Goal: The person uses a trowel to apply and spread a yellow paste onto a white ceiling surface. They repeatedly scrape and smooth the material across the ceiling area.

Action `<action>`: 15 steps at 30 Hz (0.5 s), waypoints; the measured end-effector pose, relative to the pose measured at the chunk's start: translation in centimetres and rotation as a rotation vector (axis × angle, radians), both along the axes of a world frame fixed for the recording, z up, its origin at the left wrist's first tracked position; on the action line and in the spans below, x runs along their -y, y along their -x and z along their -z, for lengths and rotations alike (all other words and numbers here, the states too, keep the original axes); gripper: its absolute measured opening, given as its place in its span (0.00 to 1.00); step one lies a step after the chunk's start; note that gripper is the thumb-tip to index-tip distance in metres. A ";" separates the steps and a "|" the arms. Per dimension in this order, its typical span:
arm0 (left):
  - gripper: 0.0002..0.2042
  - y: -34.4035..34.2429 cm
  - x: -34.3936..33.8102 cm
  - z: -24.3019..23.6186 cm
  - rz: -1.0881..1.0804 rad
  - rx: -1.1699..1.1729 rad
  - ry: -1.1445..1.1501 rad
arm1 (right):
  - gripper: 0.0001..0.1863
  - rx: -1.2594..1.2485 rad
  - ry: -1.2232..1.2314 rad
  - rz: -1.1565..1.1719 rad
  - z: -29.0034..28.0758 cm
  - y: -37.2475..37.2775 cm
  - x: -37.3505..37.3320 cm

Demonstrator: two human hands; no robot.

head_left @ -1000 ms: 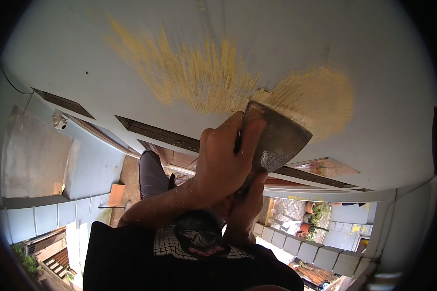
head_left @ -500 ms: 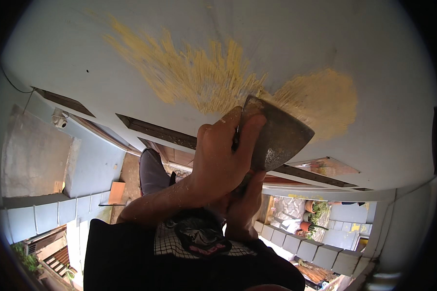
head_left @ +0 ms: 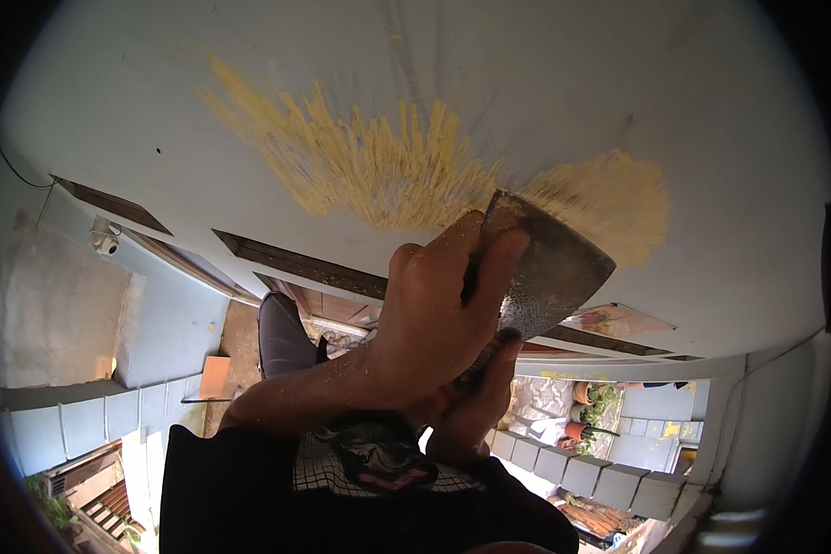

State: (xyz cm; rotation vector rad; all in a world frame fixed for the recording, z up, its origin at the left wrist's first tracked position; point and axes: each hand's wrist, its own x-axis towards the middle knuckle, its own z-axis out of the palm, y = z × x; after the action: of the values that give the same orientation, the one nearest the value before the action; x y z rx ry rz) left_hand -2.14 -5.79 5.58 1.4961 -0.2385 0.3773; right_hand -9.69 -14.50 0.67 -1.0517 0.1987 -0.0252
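My left hand [head_left: 443, 300] pinches the side of a wide, worn metal scraper [head_left: 554, 268], its thumb flat on the blade. Lower down, my right hand [head_left: 478, 402] is closed round the scraper's dark handle, which the fingers mostly hide. The blade's broad edge points up and to the right. It lies at the lower left border of a rounded yellow patch [head_left: 623, 198] on the pale grey painted surface [head_left: 545, 83]; whether the edge touches is hard to tell. Left of the blade spreads a streaky yellow patch [head_left: 379, 162]. Pale specks of dust cling to my left hand and forearm.
Slotted dark openings [head_left: 295, 263] run below the patches. At left are a white camera [head_left: 104, 237] on a wall and a thin cable [head_left: 18, 171]. Potted plants [head_left: 600, 406] and a row of grey blocks [head_left: 586, 475] show at lower right.
Both hands and the scraper have shifted a little right and downward in view, the blade moving along the rounded patch's lower border. The view itself has also shifted slightly.
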 end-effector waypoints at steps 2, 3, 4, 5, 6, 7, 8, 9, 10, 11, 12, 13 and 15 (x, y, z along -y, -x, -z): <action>0.08 0.2 0.3 0.5 0.002 0.005 -0.001 | 0.31 -0.083 -0.024 0.062 1.2 0.6 0.1; 0.08 0.3 0.6 0.3 -0.015 0.021 -0.011 | 0.32 -0.075 0.013 0.104 0.7 0.4 -0.3; 0.08 0.4 0.7 0.2 -0.031 0.036 -0.021 | 0.32 -0.068 0.050 0.145 -0.7 -0.2 -1.1; 0.08 0.4 0.6 0.2 -0.025 0.025 -0.015 | 0.32 -0.061 0.090 0.155 -0.5 -0.2 -0.9; 0.08 0.3 0.4 -0.2 -0.018 0.013 -0.010 | 0.33 -0.057 0.129 0.164 -0.4 -0.3 -0.9; 0.08 0.2 0.3 -0.9 -0.003 0.014 0.009 | 0.33 -0.039 0.184 0.151 1.1 -0.2 0.4; 0.09 0.2 0.4 -0.5 -0.016 0.020 -0.017 | 0.33 -0.041 0.175 0.134 1.6 0.3 0.6; 0.09 0.2 0.7 0.4 -0.029 0.027 -0.043 | 0.34 -0.030 0.170 0.114 2.1 0.4 0.9; 0.09 0.2 0.9 0.8 -0.042 0.035 -0.069 | 0.34 -0.034 0.120 0.102 2.1 0.8 0.7; 0.09 -0.4 0.8 0.2 -0.078 0.082 -0.057 | 0.34 -0.001 0.101 0.060 1.5 0.2 0.6; 0.10 -0.3 1.1 0.1 -0.102 0.093 -0.048 | 0.33 0.015 0.079 0.021 1.0 0.0 0.6; 0.10 -0.3 1.2 0.0 -0.125 0.104 -0.038 | 0.33 0.042 0.081 -0.036 -0.3 -0.8 0.9; 0.12 -0.6 0.6 -2.0 -0.072 0.068 -0.005 | 0.32 0.079 0.177 -0.019 -0.9 -1.2 0.9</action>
State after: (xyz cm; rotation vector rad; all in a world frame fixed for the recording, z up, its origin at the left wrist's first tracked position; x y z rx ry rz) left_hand -1.55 -6.41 7.58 1.5009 -0.2396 0.4864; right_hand -8.46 -15.43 1.60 -1.2263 0.1161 -0.0678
